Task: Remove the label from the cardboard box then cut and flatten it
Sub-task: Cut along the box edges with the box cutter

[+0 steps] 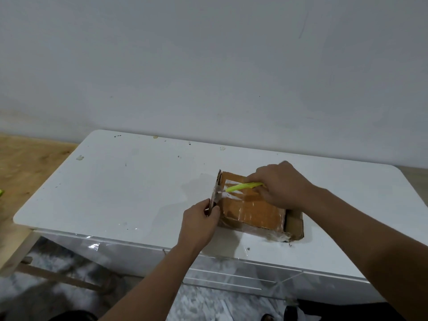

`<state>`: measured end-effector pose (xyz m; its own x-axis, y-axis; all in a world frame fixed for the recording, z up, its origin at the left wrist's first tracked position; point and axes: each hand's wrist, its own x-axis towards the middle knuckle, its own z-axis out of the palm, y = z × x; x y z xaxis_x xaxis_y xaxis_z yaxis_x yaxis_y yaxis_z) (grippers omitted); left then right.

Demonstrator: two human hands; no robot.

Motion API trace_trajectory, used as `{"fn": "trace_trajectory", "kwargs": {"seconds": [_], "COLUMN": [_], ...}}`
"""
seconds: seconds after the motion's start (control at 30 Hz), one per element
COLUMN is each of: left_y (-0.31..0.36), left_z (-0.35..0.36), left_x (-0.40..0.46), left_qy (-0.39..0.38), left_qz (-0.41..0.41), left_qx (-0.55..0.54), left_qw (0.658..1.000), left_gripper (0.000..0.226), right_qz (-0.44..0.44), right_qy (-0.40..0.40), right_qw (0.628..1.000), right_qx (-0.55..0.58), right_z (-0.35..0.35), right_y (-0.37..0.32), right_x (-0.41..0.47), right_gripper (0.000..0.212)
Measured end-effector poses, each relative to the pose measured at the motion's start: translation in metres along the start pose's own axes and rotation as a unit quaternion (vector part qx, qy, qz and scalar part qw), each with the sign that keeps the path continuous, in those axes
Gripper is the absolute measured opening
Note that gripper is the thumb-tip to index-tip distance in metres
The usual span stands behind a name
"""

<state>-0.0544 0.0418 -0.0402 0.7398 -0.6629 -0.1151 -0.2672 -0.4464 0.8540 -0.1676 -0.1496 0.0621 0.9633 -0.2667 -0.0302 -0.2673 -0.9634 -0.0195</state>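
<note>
left hand [199, 224] comes first, nearest the camera, its thumb and fingers pinched round the raised left end flap [215, 195] of the cardboard box [252, 213], holding that flap upright. right hand [281, 184] lies farther back and to the right, over the box's far edge, its fingers curled round a yellow-green cutter [243, 186]. the cutter's long axis runs nearly level from the right hand toward the left, and its tip meets the box just where the upright flap joins the top face, a little beyond the left hand's fingertips.

the box sits on the white counter [120, 186], right of centre and close to the near edge, its long side running left to right with the right end angled nearer. glossy tape bands cross its top. at the right end another flap [294, 224] hangs open.

no label is plain to see on the faces in view, so this looks like the cutting stage. the coming stroke would seem to turn on the blade following the flap's fold line, which lies between the two hands, with the left fingers close to that line. farther off stands a plain wall [208, 66].
</note>
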Motion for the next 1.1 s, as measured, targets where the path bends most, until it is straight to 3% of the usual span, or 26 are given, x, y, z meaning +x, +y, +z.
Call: {"fn": "trace_trajectory", "kwargs": {"seconds": [0.23,0.67,0.83,0.93,1.03,1.1], "left_y": [-0.005,-0.003,-0.001,-0.003,-0.005,-0.007], "left_z": [0.005,0.004,0.001,0.000,0.001,0.002], "left_x": [-0.005,-0.007,-0.003,0.001,0.005,0.007], "left_qy": [0.002,0.014,0.009,0.003,-0.002,-0.003], "left_qz": [0.006,0.022,0.019,0.017,0.015,0.023], "left_qx": [0.021,0.024,0.043,0.030,0.020,0.030], "left_qw": [1.000,0.999,0.999,0.999,1.000,0.999], "left_gripper": [0.024,0.030,0.027,0.024,0.022,0.025], "right_qz": [-0.089,-0.031,0.021,0.098,0.195,0.279], "right_qy": [-0.045,-0.081,-0.068,-0.076,-0.038,0.014], "right_qw": [0.977,0.970,0.989,0.992,0.967,0.922], "right_qx": [-0.189,-0.228,-0.133,-0.013,0.159,0.270], "right_z": [-0.018,-0.011,-0.012,-0.018,-0.010,0.006], "right_y": [-0.020,-0.009,0.016,0.041,0.066,0.079], "right_x": [0.031,0.070,0.062,0.048,0.027,0.008], "right_gripper": [0.025,0.028,0.029,0.028,0.023,0.026]}}
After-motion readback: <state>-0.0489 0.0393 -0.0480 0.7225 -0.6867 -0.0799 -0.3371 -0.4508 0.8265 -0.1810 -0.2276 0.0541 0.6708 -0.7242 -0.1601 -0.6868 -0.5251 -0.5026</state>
